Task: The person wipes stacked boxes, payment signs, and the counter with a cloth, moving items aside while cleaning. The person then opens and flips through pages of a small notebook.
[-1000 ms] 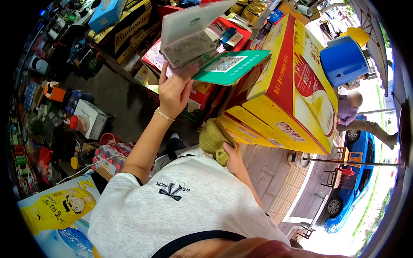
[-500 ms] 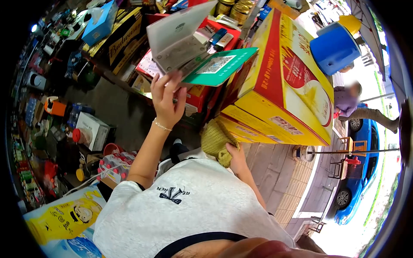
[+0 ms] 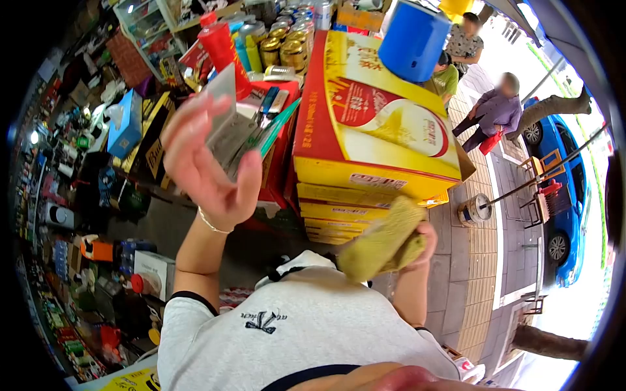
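Observation:
My left hand (image 3: 212, 159) is raised in front of the open clear plastic case (image 3: 225, 127), its fingers spread and slightly blurred, holding nothing. A green card (image 3: 277, 127), seen nearly edge-on, stands at the case beside a dark lighter-like item (image 3: 268, 101). My right hand (image 3: 424, 247) is closed on a folded olive-green cloth (image 3: 381, 244), which hangs in front of the stacked yellow boxes (image 3: 375, 173).
A blue container (image 3: 414, 40) rests on the top yellow and red box. Gold cans (image 3: 293, 55) and a red bottle (image 3: 222, 52) stand behind the case. A blue tissue box (image 3: 125, 124) is left. People, including one in purple (image 3: 499, 107), and a blue car (image 3: 566, 195) are outside.
My left hand has come away from the case and card, its fingers spreading. My right hand has shifted right with the cloth. The view has turned, showing more cans and people.

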`<state>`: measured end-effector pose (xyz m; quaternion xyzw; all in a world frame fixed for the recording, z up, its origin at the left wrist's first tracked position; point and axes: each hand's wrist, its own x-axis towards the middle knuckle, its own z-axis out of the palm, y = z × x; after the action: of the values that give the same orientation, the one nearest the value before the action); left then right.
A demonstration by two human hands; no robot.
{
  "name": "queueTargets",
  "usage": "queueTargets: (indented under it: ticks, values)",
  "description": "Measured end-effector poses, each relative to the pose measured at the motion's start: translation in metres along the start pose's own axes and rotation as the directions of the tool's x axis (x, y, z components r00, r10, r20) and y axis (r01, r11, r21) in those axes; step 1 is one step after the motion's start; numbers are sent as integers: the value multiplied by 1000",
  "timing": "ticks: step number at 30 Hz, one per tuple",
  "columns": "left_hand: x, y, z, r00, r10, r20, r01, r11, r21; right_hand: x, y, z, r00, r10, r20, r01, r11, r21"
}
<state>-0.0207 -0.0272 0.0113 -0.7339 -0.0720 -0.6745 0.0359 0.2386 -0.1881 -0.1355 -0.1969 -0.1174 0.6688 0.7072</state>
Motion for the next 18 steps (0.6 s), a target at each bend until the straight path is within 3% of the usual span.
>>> queueTargets:
  ticks: [2,3,5,7,9,11,13,15,16,18]
  values:
    - [35,-8,15,997,-5,74,9,999,-50,-4,-16,9,978,-198,61,197,980,24]
    - [52,-12,21,991,-9,131,14,999,-36,-8,-24,7,966,-260,-8,260,963,64]
    - [85,-35,40,981,-18,193,19,1000,-2,-15,-37,7,912,-377,-161,372,926,-62]
    - [116,-42,62,936,-218,276,155,960,233,-22,-48,-1,871,-422,-251,409,907,-104]
    - [150,-17,88,733,-475,487,571,819,-60,-28,-56,-8,821,-460,-337,434,888,-155]
    - [156,-24,118,615,-577,538,617,776,127,-35,-60,-20,744,-497,-446,468,865,-184]
    - [147,-34,150,559,-543,626,617,777,123,-40,-63,-32,730,-491,-476,461,867,-187]
    - [127,-41,181,765,-466,444,488,870,72,-45,-65,-39,714,-485,-505,461,868,-183]
    - [142,-36,170,445,-523,727,752,659,14,-47,-65,-41,712,-476,-516,461,871,-167]
    - [130,-55,191,488,-483,727,745,665,-58,-52,-67,-48,706,-471,-529,470,870,-148]
